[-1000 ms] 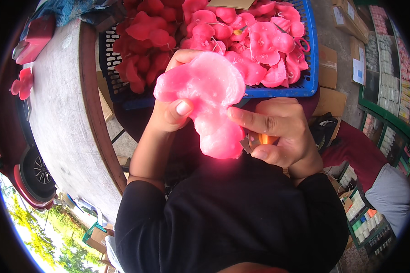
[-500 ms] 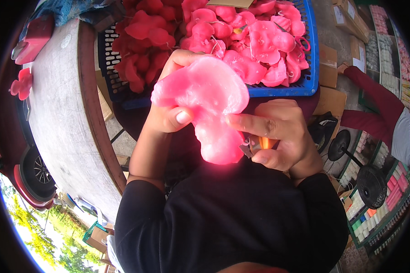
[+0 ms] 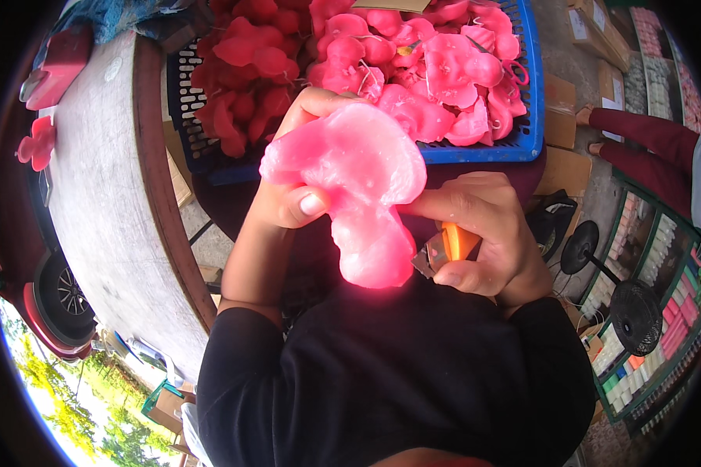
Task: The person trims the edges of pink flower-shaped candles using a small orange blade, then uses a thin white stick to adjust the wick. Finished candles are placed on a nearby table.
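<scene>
My left hand grips a lumpy pink waxy piece, thumb across its near side and fingers behind it. The piece has a rounded upper lobe and a bulging lower end. My right hand is closed on an orange-handled cutter; its short metal blade is beside the lower right edge of the piece, and whether it touches is unclear. The right index finger reaches to the piece's right side, just under the upper lobe.
Beyond my hands is a blue basket heaped with similar pink pieces. A pale table on the left bears another piece. A co-worker's maroon-trousered legs, a black fan and racks of rolls are on the right.
The pink piece has shifted slightly down, and the cutter moved slightly down with it. On the right, the co-worker's legs have moved away from me, uncovering the fan.
</scene>
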The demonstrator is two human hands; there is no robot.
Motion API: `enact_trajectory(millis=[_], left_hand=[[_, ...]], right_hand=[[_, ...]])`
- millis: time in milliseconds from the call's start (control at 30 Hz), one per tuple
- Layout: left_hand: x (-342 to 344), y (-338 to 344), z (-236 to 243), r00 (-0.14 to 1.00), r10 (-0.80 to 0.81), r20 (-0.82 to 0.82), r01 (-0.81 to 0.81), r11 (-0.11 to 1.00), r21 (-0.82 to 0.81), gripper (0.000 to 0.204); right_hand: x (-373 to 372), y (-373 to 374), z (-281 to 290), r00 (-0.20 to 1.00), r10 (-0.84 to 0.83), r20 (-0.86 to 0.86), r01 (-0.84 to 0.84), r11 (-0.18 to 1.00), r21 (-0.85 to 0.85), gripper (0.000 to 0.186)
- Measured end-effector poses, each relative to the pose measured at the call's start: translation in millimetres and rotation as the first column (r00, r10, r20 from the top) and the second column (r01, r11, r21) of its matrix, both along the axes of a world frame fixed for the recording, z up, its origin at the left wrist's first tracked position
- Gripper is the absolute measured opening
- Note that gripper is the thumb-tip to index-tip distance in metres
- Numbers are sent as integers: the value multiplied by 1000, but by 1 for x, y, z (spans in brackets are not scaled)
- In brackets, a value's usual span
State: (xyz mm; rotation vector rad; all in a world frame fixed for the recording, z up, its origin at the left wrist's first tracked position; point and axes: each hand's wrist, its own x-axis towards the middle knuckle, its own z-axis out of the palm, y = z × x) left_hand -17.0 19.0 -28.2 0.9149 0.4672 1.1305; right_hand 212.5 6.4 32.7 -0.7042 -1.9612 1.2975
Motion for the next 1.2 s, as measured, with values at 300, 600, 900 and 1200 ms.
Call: enact_trajectory(millis=[300,600,900,1200], left_hand=[[3,-3,5,998,53,-22,-54,997,-48,80],[5,-2,9,996,81,-49,-84,994,-63,83],[4,-2,8,993,95,-77,-97,995,-28,84],[4,-1,9,997,71,-34,-70,997,16,83]], right_hand=[[0,2,2,1000,21,-4,-21,999,45,46],[-2,-2,-2,991,-118,68,97,961,258,42],[-2,-3,-3,989,-128,75,104,958,269,42],[-2,-3,-5,994,-97,47,83,969,234,40]])
